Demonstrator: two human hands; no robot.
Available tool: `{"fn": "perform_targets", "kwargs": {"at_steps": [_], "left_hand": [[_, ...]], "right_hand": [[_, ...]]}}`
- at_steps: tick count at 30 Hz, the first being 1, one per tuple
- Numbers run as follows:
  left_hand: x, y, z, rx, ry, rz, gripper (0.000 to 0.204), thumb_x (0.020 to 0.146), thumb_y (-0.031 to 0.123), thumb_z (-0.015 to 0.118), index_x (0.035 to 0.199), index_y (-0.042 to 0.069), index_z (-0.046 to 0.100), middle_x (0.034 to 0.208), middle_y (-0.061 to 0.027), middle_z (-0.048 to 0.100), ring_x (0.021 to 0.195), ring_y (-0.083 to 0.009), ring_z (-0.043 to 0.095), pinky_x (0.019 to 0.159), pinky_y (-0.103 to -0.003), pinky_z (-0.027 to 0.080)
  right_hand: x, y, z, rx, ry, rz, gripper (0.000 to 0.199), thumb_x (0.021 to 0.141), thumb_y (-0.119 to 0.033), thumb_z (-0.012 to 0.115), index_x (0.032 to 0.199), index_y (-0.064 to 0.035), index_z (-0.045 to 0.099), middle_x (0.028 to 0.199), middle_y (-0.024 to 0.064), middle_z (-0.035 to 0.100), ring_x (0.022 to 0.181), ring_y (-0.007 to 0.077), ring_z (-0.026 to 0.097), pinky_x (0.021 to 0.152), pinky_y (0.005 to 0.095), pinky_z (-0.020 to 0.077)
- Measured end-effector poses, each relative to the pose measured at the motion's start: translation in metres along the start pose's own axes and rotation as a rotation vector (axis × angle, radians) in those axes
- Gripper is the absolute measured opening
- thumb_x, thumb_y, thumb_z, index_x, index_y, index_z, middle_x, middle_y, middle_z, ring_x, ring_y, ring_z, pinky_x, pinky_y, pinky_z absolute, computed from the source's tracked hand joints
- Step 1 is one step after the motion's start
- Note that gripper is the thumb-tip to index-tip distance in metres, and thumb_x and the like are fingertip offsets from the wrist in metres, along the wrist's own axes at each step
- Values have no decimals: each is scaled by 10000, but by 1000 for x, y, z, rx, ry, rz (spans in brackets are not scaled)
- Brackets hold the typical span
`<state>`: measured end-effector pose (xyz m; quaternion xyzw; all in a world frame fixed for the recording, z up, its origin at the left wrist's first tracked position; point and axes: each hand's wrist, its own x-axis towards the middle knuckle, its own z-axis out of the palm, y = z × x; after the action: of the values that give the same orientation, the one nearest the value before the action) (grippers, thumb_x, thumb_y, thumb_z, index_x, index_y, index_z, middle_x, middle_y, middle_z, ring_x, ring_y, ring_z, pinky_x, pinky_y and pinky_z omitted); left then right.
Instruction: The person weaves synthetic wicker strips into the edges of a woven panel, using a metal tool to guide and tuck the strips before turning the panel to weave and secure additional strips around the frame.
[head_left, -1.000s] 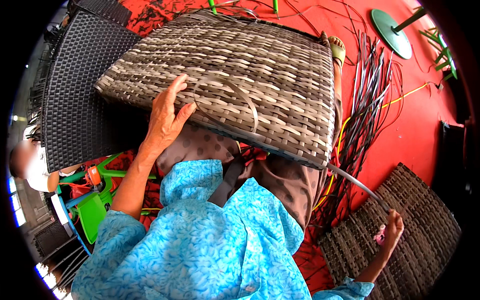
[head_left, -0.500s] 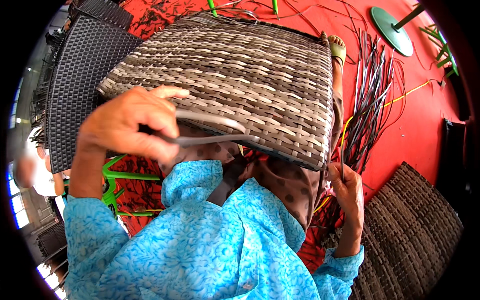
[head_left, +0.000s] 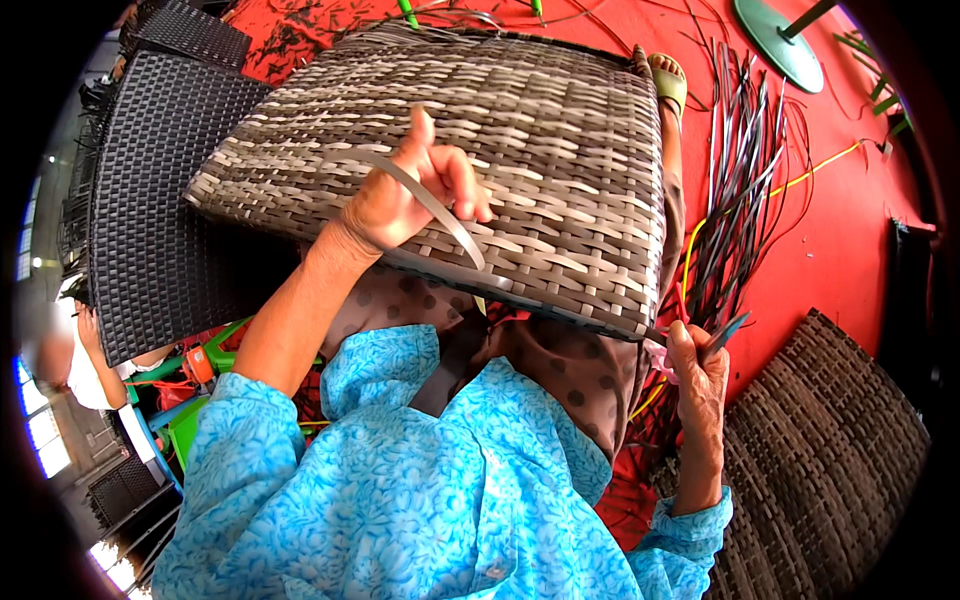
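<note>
A woven panel (head_left: 500, 170) of grey-brown flat strips rests across my lap. Above its near left part is my left hand (head_left: 425, 190), thumb raised and fingers loosely bent apart. A loose grey strip (head_left: 440, 212) curves across this hand and runs down to the panel's near edge; I see no grip on it. Close to the panel's near right corner, my right hand (head_left: 698, 375) is closed around a pointed tool with a blue-grey blade (head_left: 730, 332). Its handle is hidden in the fingers. Something small and pink (head_left: 660, 360) shows beside that hand.
A bundle of dark strips (head_left: 740, 190) and a yellow cord (head_left: 820, 175) lie on the red floor (head_left: 840, 240). Another woven panel (head_left: 820, 460) is at lower right, a black woven piece (head_left: 160, 200) at left. A round green base (head_left: 780, 45) stands far right. Another person (head_left: 85, 355) is at far left.
My left hand has moved right and up over the panel, its fingers opening away from the strip. The tool in my right hand has turned, its blade now pointing up and right.
</note>
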<state>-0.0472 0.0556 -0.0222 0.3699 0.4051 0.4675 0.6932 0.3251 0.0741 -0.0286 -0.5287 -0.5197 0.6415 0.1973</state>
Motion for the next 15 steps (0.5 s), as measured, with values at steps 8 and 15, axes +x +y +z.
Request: {"fn": "perform_targets", "kwargs": {"at_steps": [8, 15], "left_hand": [[-2, 1, 19, 284, 157, -209, 688, 936, 585, 346, 792, -22, 637, 732, -97, 605, 678, -159, 577, 714, -288, 472], [-1, 1, 17, 289, 123, -173, 601, 962, 490, 393, 788, -24, 649, 762, -119, 635, 661, -152, 571, 676, -274, 467]], "right_hand": [[-20, 21, -58, 179, 434, 76, 215, 864, -231, 650, 853, -19, 617, 696, 17, 574, 596, 132, 577, 540, 273, 539], [-70, 73, -230, 123, 990, 108, 247, 853, -318, 657, 871, -87, 570, 659, 30, 534, 519, 183, 597, 385, 307, 538]]}}
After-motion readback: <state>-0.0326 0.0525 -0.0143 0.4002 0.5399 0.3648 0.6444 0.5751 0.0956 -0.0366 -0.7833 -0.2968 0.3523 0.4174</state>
